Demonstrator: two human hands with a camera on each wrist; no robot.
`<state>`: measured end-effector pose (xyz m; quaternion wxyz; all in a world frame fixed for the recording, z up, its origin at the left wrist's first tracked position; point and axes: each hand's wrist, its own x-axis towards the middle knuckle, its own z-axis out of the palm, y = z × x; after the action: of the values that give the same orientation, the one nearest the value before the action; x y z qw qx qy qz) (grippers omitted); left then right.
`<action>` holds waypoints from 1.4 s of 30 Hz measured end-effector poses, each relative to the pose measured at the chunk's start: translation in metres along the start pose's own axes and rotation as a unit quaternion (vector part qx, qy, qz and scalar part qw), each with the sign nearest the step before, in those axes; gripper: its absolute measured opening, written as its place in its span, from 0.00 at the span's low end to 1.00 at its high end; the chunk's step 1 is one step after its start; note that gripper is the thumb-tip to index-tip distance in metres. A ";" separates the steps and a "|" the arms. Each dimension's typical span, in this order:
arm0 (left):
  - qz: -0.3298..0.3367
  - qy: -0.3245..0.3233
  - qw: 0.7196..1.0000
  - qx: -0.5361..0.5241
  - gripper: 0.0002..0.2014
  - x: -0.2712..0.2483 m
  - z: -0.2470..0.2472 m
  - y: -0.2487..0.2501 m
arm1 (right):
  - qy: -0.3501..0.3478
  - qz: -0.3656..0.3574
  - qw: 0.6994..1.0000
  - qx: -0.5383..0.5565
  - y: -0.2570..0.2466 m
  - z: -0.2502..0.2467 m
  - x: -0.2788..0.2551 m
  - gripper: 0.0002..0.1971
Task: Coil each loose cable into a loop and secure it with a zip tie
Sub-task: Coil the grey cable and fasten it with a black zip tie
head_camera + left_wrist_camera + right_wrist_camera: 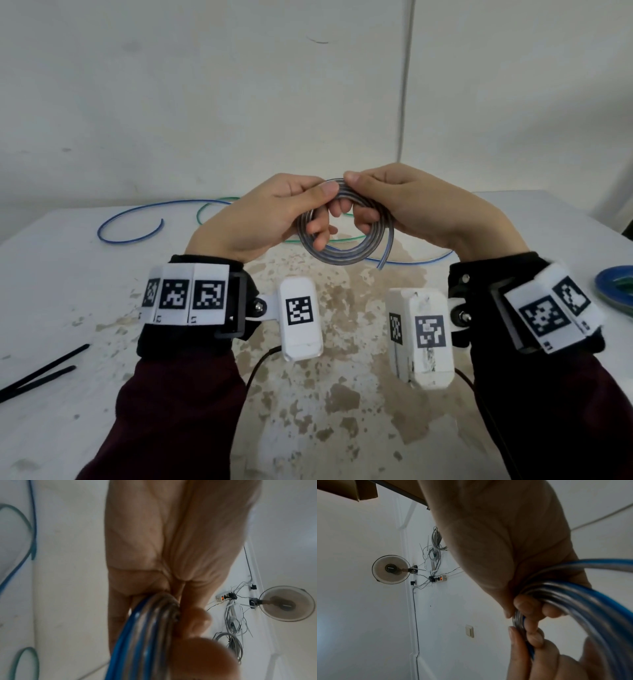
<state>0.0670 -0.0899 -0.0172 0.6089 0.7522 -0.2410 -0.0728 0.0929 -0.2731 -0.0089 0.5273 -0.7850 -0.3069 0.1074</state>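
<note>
Nearly coiled: springy translucent cable coil (346,236) pinched at top by left hand (260,219) and right hand (421,212).
Light, stiff, prone to unwinding; best gripped across all turns, zip ties (41,373) waiting near table's left edge.

Looks like a plain utility room or makeshift workshop rather than a home kitchen or office. Bare white walls (205,85), with a worn white table (342,394), stained and flaking, pushed against the far one. On a wall: a mounted fan (390,569), a power strip (440,579) with a lit switch, tangled grey wiring (435,543), a light switch (469,630).
</note>
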 end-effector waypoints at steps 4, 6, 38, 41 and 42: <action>0.028 0.063 0.998 0.007 0.14 0.005 0.002 -0.001 | 0.057 0.019 0.997 0.050 -0.001 0.003 0.003 0.19; 0.045 0.107 0.993 -0.016 0.14 0.007 0.000 -0.001 | 0.099 0.020 0.991 0.085 -0.001 0.003 0.004 0.19; -0.012 0.131 0.981 -0.143 0.17 0.003 -0.006 0.009 | 0.059 -0.033 0.977 0.205 -0.002 0.012 0.007 0.17; -0.014 0.100 0.993 -0.068 0.17 -0.005 -0.012 0.011 | 0.019 -0.034 0.985 0.169 -0.005 0.017 0.006 0.17; -0.017 0.090 0.995 -0.046 0.17 -0.008 -0.014 0.012 | 0.006 -0.034 0.987 0.160 -0.006 0.019 0.006 0.17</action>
<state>0.0619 -0.0758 -0.0035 0.6607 0.7311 -0.1685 -0.0259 0.0863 -0.2530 -0.0106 0.6512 -0.6802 -0.3092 0.1326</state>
